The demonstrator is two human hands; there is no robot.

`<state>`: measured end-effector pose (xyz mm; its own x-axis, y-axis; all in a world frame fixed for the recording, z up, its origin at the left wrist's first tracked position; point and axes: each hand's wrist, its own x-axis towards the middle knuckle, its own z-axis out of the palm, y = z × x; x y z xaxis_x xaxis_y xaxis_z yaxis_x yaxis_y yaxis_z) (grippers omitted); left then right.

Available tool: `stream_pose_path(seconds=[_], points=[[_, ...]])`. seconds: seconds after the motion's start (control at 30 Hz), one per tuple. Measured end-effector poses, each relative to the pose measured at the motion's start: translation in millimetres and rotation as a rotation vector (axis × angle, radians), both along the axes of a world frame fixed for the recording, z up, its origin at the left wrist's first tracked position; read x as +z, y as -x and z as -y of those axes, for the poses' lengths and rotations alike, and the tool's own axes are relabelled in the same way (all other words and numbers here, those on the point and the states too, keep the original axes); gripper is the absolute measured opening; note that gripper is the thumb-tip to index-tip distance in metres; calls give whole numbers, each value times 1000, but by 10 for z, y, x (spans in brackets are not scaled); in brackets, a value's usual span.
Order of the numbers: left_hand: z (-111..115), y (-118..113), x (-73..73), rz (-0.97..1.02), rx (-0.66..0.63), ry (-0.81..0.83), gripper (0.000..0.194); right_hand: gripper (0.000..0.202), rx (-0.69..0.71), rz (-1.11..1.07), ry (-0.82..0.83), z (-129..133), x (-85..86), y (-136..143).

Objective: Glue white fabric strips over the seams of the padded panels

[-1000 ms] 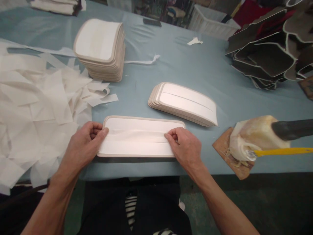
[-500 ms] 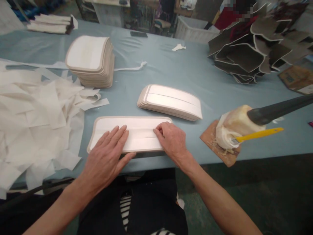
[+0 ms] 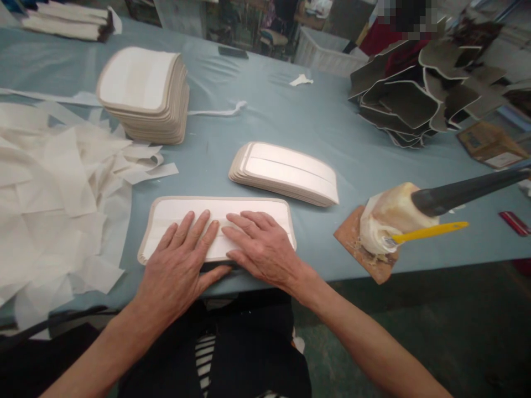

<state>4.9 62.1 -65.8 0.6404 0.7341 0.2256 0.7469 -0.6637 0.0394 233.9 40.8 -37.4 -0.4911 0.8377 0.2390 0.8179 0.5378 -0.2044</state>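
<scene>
Box (image 3: 492, 145) far right: print unreadable. Left hand (image 3: 178, 254), right hand (image 3: 263, 243) flat on near white panel (image 3: 219, 208), fingers outstretched, gripping nothing. Two stacks (image 3: 286, 172) farther.

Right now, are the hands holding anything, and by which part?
Nothing is held: the left hand and right hand rest open on the white panel.

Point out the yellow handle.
The yellow handle is on the head view's right, its left end at the whitish tub, beyond the right hand.

Bare forearms (image 3: 118, 334), a black garment (image 3: 257, 348), and black-and-white striped cloth (image 3: 204, 356) at its middle.
</scene>
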Motion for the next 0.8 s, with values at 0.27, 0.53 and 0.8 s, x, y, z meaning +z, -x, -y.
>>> stream_pose_path(seconds=[0.27, 0.53, 0.8], points=[[23, 167, 17, 3, 28, 45, 78, 77, 7, 131, 71, 188, -177, -153], [67, 326, 44, 33, 153, 25, 84, 78, -155, 151, 90, 470, -197, -544], [60, 264, 159, -23, 306, 50, 94, 75, -221, 135, 17, 553, -318, -630]])
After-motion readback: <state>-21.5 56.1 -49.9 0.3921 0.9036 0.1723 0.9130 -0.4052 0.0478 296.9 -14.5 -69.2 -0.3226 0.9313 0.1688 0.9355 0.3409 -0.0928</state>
